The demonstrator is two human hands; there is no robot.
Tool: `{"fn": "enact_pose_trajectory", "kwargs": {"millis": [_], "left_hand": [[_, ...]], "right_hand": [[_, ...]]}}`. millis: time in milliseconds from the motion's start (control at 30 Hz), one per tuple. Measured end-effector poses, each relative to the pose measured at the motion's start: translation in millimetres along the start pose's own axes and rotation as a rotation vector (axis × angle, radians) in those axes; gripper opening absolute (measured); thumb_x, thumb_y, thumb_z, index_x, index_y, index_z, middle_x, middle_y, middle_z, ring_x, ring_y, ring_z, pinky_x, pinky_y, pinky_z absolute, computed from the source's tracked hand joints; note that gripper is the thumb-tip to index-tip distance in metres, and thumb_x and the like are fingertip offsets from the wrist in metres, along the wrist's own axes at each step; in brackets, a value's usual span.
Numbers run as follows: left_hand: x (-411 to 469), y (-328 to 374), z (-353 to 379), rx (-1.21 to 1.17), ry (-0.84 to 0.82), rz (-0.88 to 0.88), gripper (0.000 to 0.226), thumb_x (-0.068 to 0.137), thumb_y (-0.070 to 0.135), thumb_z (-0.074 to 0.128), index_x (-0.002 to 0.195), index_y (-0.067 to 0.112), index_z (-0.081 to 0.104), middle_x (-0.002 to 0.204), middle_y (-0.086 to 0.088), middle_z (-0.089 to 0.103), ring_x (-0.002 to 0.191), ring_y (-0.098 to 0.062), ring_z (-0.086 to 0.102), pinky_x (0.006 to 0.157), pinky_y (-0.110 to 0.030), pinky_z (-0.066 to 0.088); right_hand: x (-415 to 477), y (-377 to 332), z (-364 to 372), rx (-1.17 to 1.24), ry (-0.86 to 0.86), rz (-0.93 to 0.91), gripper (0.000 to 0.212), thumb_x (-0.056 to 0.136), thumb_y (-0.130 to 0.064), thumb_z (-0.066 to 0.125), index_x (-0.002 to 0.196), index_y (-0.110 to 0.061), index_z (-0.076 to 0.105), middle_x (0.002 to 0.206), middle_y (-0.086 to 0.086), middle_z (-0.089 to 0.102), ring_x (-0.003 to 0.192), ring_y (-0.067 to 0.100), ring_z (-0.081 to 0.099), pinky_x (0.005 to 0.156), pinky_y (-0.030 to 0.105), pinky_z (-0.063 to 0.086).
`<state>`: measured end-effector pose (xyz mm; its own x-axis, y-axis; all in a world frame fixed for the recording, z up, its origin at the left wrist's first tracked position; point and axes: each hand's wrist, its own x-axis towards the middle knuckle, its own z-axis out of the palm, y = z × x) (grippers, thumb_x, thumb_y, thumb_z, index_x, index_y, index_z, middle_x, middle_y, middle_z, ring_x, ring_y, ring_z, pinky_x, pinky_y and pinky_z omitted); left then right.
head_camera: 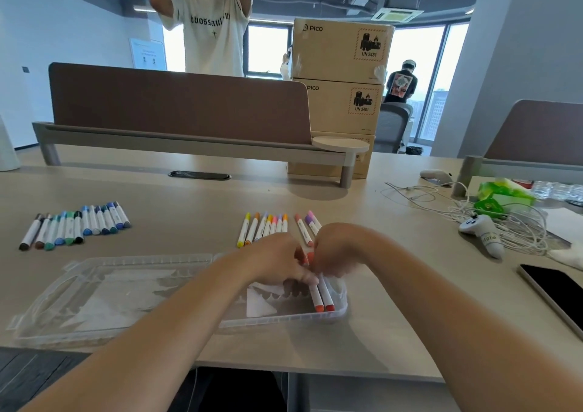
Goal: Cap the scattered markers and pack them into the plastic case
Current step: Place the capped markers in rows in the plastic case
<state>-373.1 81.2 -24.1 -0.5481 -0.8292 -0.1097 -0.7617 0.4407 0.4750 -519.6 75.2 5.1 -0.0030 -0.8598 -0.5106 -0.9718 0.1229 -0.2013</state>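
A clear plastic case (104, 298) lies open on the desk in front of me, its right half (284, 318) holding two capped markers, orange (316, 299) and red (326, 298), at its right end. My left hand (274, 262) and my right hand (339, 249) meet above that end, fingers curled around the upper ends of these markers. Behind the hands lies a row of yellow, orange and pink markers (262, 227) with pink and purple ones (307, 225) beside it. A row of brown, green and blue markers (75, 225) lies at the far left.
A dark tablet (555, 295) lies at the right edge. White cables (504, 219), a white controller (484, 233) and a green tissue pack (501, 192) sit at the right. A brown desk divider (176, 106) and stacked cardboard boxes (340, 74) stand behind. Two people stand beyond.
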Motion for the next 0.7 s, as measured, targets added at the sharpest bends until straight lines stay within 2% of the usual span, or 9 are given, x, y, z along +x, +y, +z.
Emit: {"fn": "enact_pose_trajectory", "kwargs": {"millis": [67, 167, 233, 333, 433, 500, 567, 633, 700], "left_hand": [[5, -7, -7, -0.020, 0.107, -0.015, 0.032, 0.092, 0.043, 0.061, 0.107, 0.018, 0.074, 0.099, -0.001, 0.072, 0.091, -0.018, 0.065, 0.077, -0.029, 0.050], [15, -22, -20, -0.143, 0.277, -0.051, 0.028, 0.097, 0.034, 0.054, 0.098, 0.013, 0.074, 0.093, -0.003, 0.072, 0.086, -0.020, 0.065, 0.079, -0.036, 0.050], [21, -28, -26, -0.212, 0.323, -0.075, 0.027, 0.098, 0.030, 0.053, 0.092, 0.013, 0.072, 0.087, -0.004, 0.072, 0.081, -0.021, 0.067, 0.077, -0.036, 0.052], [31, -32, -31, -0.227, 0.321, -0.089, 0.025, 0.099, 0.025, 0.051, 0.092, 0.014, 0.072, 0.080, 0.002, 0.070, 0.069, -0.011, 0.062, 0.066, -0.027, 0.050], [37, -38, -33, -0.245, 0.319, -0.109, 0.025, 0.099, 0.022, 0.051, 0.088, 0.014, 0.071, 0.068, 0.005, 0.064, 0.058, -0.007, 0.058, 0.055, -0.019, 0.043], [38, -44, -34, -0.242, 0.313, -0.128, 0.024, 0.099, 0.023, 0.051, 0.084, 0.017, 0.070, 0.069, 0.005, 0.065, 0.057, -0.008, 0.059, 0.054, -0.019, 0.045], [40, -49, -35, -0.234, 0.318, -0.134, 0.024, 0.098, 0.024, 0.052, 0.083, 0.020, 0.070, 0.071, 0.005, 0.066, 0.061, -0.012, 0.059, 0.060, -0.025, 0.049], [40, -51, -35, -0.240, 0.331, -0.134, 0.023, 0.098, 0.025, 0.052, 0.087, 0.019, 0.072, 0.073, 0.005, 0.067, 0.062, -0.013, 0.059, 0.062, -0.027, 0.049], [38, -51, -35, -0.236, 0.342, -0.136, 0.024, 0.097, 0.025, 0.053, 0.088, 0.017, 0.073, 0.073, 0.003, 0.068, 0.061, -0.015, 0.059, 0.061, -0.026, 0.048]], "right_hand": [[12, 3, -2, 0.066, 0.149, -0.011, 0.020, 0.092, -0.024, 0.062, 0.084, -0.005, 0.064, 0.069, 0.007, 0.056, 0.051, 0.014, 0.045, 0.053, 0.023, 0.039], [38, 4, -1, -0.058, 0.476, -0.043, 0.022, 0.093, -0.026, 0.064, 0.101, -0.006, 0.067, 0.076, 0.003, 0.059, 0.066, 0.014, 0.056, 0.056, 0.019, 0.044], [53, 1, -1, -0.091, 0.586, -0.033, 0.018, 0.093, -0.025, 0.063, 0.100, -0.009, 0.068, 0.075, 0.000, 0.055, 0.067, 0.013, 0.056, 0.052, 0.018, 0.041], [72, -6, -6, -0.144, 0.595, 0.004, 0.012, 0.092, -0.022, 0.065, 0.095, -0.011, 0.067, 0.077, 0.002, 0.060, 0.069, 0.016, 0.064, 0.061, 0.024, 0.054], [84, -13, -12, -0.152, 0.585, 0.045, 0.014, 0.089, -0.023, 0.069, 0.082, -0.011, 0.064, 0.079, 0.004, 0.064, 0.066, 0.017, 0.063, 0.058, 0.025, 0.053], [89, -16, -13, -0.185, 0.574, 0.046, 0.011, 0.087, -0.020, 0.069, 0.086, -0.010, 0.064, 0.079, 0.003, 0.063, 0.065, 0.016, 0.060, 0.059, 0.025, 0.051], [93, -18, -12, -0.238, 0.548, 0.044, 0.009, 0.088, -0.018, 0.068, 0.092, -0.013, 0.062, 0.080, 0.002, 0.059, 0.065, 0.014, 0.056, 0.060, 0.025, 0.047], [94, -18, -11, -0.254, 0.528, 0.036, 0.015, 0.090, -0.018, 0.067, 0.104, -0.014, 0.064, 0.080, 0.002, 0.057, 0.064, 0.014, 0.054, 0.061, 0.025, 0.045], [92, -18, -9, -0.246, 0.516, 0.036, 0.017, 0.091, -0.019, 0.066, 0.107, -0.014, 0.064, 0.080, 0.002, 0.056, 0.064, 0.013, 0.054, 0.061, 0.024, 0.044]]}}
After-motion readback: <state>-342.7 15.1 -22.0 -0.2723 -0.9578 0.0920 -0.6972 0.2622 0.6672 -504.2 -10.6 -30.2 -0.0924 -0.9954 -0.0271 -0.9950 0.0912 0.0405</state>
